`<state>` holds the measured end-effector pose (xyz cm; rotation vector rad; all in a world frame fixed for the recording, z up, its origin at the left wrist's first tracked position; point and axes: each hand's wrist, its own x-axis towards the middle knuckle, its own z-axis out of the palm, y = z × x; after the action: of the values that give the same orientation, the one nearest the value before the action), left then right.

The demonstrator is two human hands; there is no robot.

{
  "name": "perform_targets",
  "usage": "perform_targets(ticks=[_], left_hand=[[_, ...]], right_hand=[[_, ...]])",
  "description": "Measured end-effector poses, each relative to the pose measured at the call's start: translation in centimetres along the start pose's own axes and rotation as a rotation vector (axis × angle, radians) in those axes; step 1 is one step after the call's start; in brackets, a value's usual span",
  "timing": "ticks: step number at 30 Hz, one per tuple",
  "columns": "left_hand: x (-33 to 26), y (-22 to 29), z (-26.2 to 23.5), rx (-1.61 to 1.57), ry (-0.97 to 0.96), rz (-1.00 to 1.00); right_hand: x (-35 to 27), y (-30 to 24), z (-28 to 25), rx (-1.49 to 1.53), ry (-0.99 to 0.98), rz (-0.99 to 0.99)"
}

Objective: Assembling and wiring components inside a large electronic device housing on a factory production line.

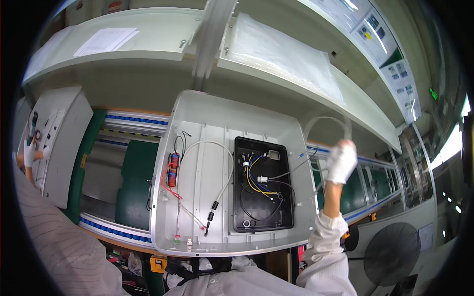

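Observation:
My right hand, in a white glove with bare fingertips, is raised beyond the right wall of a large grey metal enclosure. Its fingers are closed on a pale cable, whose loop is blurred by motion. A black tray-like panel inside the enclosure carries yellow, blue and black wires and a white connector. Left of it lie a grey cable with black sleeves and a red cylindrical part with red leads. My left hand is not in view.
The enclosure stands on a roller conveyor with green plates. Shelves overhang it, one holding clear plastic sheets. A co-worker's gloved hands work at another grey panel, far left. A round black fan is lower right.

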<state>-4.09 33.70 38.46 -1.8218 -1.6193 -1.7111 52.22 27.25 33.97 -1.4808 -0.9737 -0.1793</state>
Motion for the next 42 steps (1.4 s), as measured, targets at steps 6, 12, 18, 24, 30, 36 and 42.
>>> perform_targets(ticks=[6,12,18,24,30,36,42], left_hand=[[-0.1,0.3,0.2,0.019,-0.013,0.005],[0.8,1.5,1.3,0.034,-0.027,0.004],[2.6,7.6,7.0,0.255,-0.127,-0.052],[-6.1,7.4,18.6,-0.411,-0.77,0.318],[-15.2,3.7,21.1,-0.736,-1.419,-0.471],[-17.1,2.6,20.0,-1.197,-1.235,-1.281],[-11.5,-1.6,18.0,-1.489,-0.683,-1.43]], right_hand=[[-2.3,3.3,2.4,-0.379,-0.309,0.023],[-3.7,-5.5,3.0,0.575,-0.151,0.412],[-7.9,-5.0,5.2,0.62,-0.339,0.522],[-11.3,-6.1,6.9,0.618,-0.725,0.831],[-13.0,-5.0,9.4,0.825,-0.798,0.956],[-15.0,-2.7,13.1,0.947,-0.602,1.253],[-16.9,-1.3,11.4,0.061,-1.078,0.485]])
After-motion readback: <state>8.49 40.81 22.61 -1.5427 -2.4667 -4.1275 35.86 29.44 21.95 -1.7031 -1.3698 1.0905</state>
